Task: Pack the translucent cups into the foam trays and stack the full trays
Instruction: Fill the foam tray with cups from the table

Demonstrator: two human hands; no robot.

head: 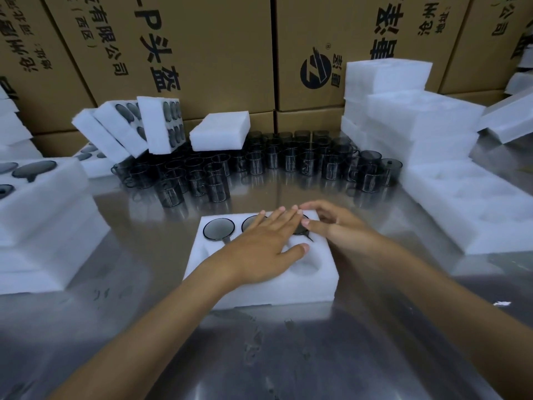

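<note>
Head view, nearest first: the foam tray lies on the bench, its near pockets empty and its far row filled. The left hand rests flat and spread on it, holding nothing; the right hand, loosely curled, touches the far-right seated cup. Loose cups stand straight beyond the tray, about equally near either hand.

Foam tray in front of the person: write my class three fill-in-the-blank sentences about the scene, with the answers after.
1. The foam tray rests on a shiny ____ table.
2. The left hand lies flat on top of the ____.
3. Loose cups stand on the table ____ the tray, farther from the person.

Missing words: metal; tray; behind
</note>
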